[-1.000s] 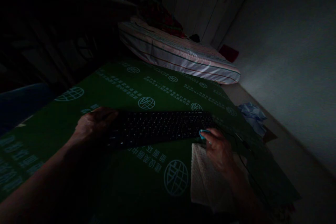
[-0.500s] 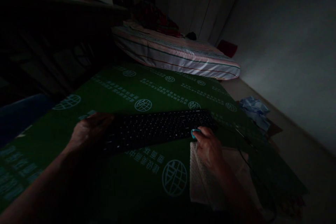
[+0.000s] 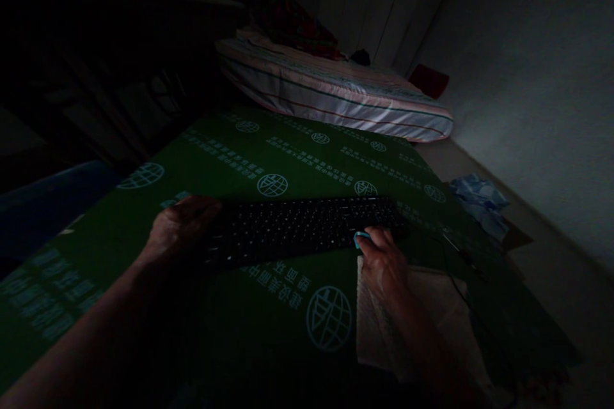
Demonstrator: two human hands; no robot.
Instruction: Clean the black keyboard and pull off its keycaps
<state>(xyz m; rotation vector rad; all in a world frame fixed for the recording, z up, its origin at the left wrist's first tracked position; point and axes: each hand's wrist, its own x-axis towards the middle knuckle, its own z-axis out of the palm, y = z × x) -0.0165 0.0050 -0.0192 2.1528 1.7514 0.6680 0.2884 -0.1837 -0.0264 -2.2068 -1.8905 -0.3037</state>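
Note:
A black keyboard (image 3: pixel 302 227) lies on a green printed mat (image 3: pixel 268 160) in a very dark room. My left hand (image 3: pixel 180 227) is curled around the keyboard's left end. My right hand (image 3: pixel 384 262) is closed on a small light-blue object (image 3: pixel 359 239), pressed at the keyboard's near right edge. Its wrist rests over a pale cloth (image 3: pixel 384 326) spread on the mat.
A striped mattress (image 3: pixel 336 92) lies beyond the mat. Crumpled blue material (image 3: pixel 480 195) sits at the right by the wall. A thin cable (image 3: pixel 455 255) runs from the keyboard's right side. Dark shelving stands at the left.
My right hand with the blue object slid a little left along the keyboard's near edge. The view has shifted slightly; my left hand keeps its hold.

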